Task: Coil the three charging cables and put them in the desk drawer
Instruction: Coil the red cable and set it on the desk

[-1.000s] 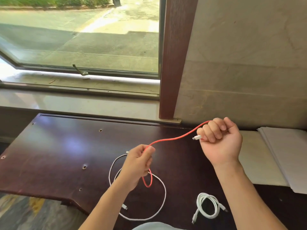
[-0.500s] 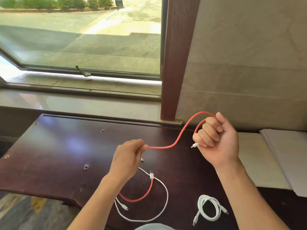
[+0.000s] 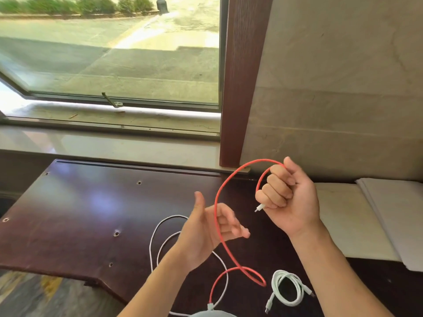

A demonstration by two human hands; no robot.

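Here our right hand (image 3: 288,197) clenches the red cable (image 3: 216,216); our left hand (image 3: 206,234) hangs open beside it.

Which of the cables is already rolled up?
The small white cable near the right forearm: it lies in a tight bundle. The other white cable sprawls in loose loops, and the red cable hangs from the right hand.
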